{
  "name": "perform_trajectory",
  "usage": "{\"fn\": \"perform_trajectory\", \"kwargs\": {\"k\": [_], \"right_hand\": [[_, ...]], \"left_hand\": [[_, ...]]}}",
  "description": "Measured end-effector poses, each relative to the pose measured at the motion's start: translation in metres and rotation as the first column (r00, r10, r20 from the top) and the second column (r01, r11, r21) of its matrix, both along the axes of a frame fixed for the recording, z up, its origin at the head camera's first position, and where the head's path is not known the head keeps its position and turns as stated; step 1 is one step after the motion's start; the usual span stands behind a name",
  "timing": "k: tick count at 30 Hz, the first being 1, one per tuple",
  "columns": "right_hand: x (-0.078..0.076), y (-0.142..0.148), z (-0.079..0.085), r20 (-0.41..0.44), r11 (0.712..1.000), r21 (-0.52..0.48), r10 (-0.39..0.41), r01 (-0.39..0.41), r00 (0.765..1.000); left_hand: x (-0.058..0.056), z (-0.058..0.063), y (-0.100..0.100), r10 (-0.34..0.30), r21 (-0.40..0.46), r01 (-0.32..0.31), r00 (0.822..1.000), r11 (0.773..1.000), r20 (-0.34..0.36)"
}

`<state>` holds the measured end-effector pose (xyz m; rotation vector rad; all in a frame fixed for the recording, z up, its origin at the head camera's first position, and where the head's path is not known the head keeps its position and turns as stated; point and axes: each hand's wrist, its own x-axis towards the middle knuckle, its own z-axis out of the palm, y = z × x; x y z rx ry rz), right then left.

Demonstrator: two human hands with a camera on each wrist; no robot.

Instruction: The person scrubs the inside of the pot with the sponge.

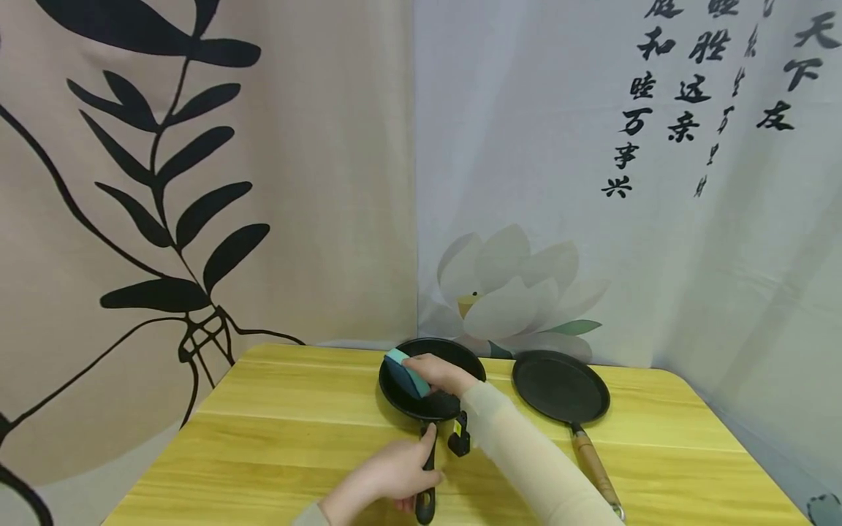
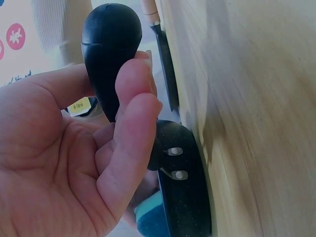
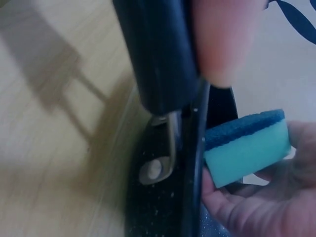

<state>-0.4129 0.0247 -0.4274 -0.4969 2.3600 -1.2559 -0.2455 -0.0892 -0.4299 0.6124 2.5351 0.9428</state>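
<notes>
My left hand [image 1: 401, 467] grips the black handle [image 1: 426, 504] of a deep black frying pan [image 1: 450, 351] on the table. In the left wrist view its fingers [image 2: 131, 143] curl round that handle, and metal rivets show on the pan's side. My right hand [image 1: 444, 372] is over the pan's inside and holds a two-layer sponge [image 1: 404, 372], light teal with a dark blue scouring side. In the right wrist view the sponge [image 3: 247, 148] is tilted near the rim, held between thumb and fingers. Whether its lower edge touches the pan is hidden.
A flat black pan [image 1: 561, 386] with a wooden handle [image 1: 595, 464] lies to the right on the yellow wood-grain table [image 1: 276, 431]. A small black device [image 1: 459, 436] with a yellow label is by my right wrist. Printed curtains [image 1: 342, 183] hang behind the table.
</notes>
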Motion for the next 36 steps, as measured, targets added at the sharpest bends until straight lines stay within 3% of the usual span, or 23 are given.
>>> {"fn": "perform_trajectory", "kwargs": {"k": [6,12,13,19,22,28,36], "right_hand": [[-0.002,-0.001,-0.001,-0.021,0.999,0.0,-0.049,0.049,0.999],[-0.004,-0.001,-0.005,-0.112,0.995,0.041,-0.09,0.095,0.99],[-0.005,-0.001,-0.006,-0.134,0.994,0.049,-0.091,0.099,0.987],[-0.015,0.002,-0.012,-0.315,0.984,0.152,-0.042,0.094,0.948],[-0.017,0.004,-0.012,-0.386,0.968,0.229,-0.006,0.103,0.922],[-0.012,0.002,-0.01,-0.475,0.89,0.42,0.048,0.178,0.879],[-0.012,0.003,-0.015,-0.603,0.739,0.606,0.185,0.295,0.776]], "left_hand": [[-0.004,-0.007,-0.001,-0.006,0.003,0.006,1.0,1.0,-0.006],[-0.024,-0.038,-0.004,-0.063,-0.063,0.061,0.997,0.996,-0.033],[-0.025,-0.039,-0.004,-0.068,-0.066,0.066,0.997,0.996,-0.038],[-0.007,-0.012,0.0,-0.015,0.004,0.015,1.0,1.0,-0.023],[-0.001,-0.004,0.001,0.007,-0.009,-0.007,0.999,1.0,-0.031],[0.002,-0.001,0.002,0.03,-0.007,-0.03,0.999,1.0,-0.026],[0.002,0.0,0.001,0.03,0.003,-0.03,0.999,1.0,-0.013]]}}
